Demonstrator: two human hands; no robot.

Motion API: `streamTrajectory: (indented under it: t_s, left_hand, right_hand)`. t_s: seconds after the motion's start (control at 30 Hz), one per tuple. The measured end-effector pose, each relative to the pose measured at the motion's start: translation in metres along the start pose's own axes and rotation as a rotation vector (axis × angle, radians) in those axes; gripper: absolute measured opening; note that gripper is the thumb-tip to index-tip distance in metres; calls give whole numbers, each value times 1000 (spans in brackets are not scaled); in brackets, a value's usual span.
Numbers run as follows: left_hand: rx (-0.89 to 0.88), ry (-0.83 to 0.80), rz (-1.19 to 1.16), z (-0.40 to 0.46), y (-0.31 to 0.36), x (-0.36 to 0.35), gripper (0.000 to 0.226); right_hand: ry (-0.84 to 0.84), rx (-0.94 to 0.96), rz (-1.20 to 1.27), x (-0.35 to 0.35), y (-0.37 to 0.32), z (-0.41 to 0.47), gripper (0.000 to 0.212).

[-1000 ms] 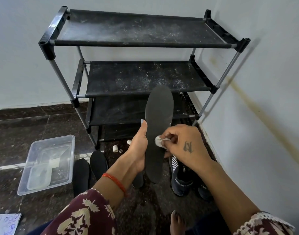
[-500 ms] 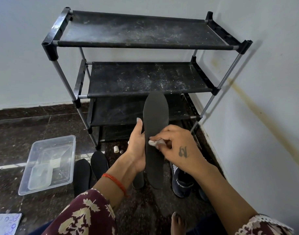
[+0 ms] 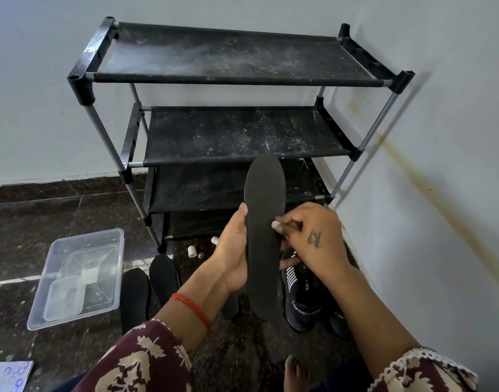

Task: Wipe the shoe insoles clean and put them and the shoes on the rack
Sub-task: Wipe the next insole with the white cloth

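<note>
Wiping stage, head view. The left hand (image 3: 232,250) grips the insole (image 3: 263,236) along its left edge, thumb on the near face and fingers curled behind, holding it upright in the air in front of the rack (image 3: 237,77). The insole's long axis runs nearly vertical: the toe end reaches up before the middle shelf's front bar, and the heel end hangs low, above the floor. The right hand (image 3: 313,239) sits at the insole's right edge, about halfway up, its fingertips pinching a small white wad (image 3: 276,224) that touches the dark face there. The wad's material cannot be told.

The relation that matters is that the unwiped run lies along this axis, above and below the wad, so the coming stroke is judged to travel lengthwise while the left hand steadies the edge. The right hand is the nearer to the rack's open front.

Two more insoles (image 3: 149,284) lie flat on the floor to the left, beside a clear tub (image 3: 81,275). Dark shoes (image 3: 303,295) stand on the floor just behind the held insole. The rack's visible shelves hold no shoes or insoles, only pale dust.
</note>
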State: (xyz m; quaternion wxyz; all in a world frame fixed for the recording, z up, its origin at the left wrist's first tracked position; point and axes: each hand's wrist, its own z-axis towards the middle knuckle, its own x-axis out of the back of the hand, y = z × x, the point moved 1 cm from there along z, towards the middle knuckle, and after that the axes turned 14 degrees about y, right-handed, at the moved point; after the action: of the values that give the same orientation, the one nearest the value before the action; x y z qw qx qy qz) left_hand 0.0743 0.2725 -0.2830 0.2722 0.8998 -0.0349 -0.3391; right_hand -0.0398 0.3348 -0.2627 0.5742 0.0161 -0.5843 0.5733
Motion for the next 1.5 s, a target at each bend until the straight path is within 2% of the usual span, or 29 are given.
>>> streamTrajectory:
  t_s: [0.1, 0.17, 0.23, 0.33, 0.5, 0.6, 0.73, 0.8, 0.87, 0.9, 0.97, 1.07, 1.27, 1.33, 1.4, 1.5]
  left_hand:
    - [-53, 29, -5, 0, 6, 2, 56]
    - [-72, 69, -8, 0, 8, 5, 59]
    - [-77, 87, -4, 2, 9, 7, 67]
    - [-100, 138, 54, 4, 8, 10, 73]
    - [-66, 132, 70, 7, 4, 9, 74]
    - [-25, 101, 49, 5, 3, 5, 78]
    - [22, 73, -4, 4, 0, 3, 84]
    - [35, 77, -22, 4, 1, 4, 82]
    - [30, 79, -18, 4, 3, 5, 78]
    - [20, 79, -15, 4, 4, 5, 75]
    - [-19, 92, -13, 4, 6, 4, 68]
    - [-81, 133, -2, 2, 10, 6, 57]
    - [-66, 155, 28, 3, 8, 8, 68]
    - [-60, 138, 62, 3, 7, 6, 71]
    - [-42, 106, 50, 1, 6, 4, 74]
    - [-2, 80, 13, -1, 5, 0, 73]
  right_hand:
    - [1, -153, 306, 1, -7, -5, 3]
    - [-79, -96, 367, -2, -15, -11, 6]
    - [-145, 36, 323, -8, -21, -17, 8]
    - [-188, 110, 283, -12, -22, -20, 11]
    - [-92, 180, 146, -12, -14, -16, 6]
    - [-35, 166, 68, -10, -8, -11, 9]
    - [-24, 40, 60, -8, 1, -3, 13]
    - [61, -9, 39, 1, 3, 2, 15]
    - [164, -55, 123, 11, 1, 6, 13]
    - [160, -82, 212, 14, -1, 5, 12]
    - [11, -133, 369, 11, -10, -1, 13]
    - [-161, 23, 303, -3, -21, -16, 14]
    - [-196, 149, 212, -6, -21, -15, 8]
    - [-152, 174, 135, -5, -16, -14, 14]
    - [-87, 141, 94, -3, -8, -10, 26]
    - [-14, 72, 78, -1, 0, -6, 22]
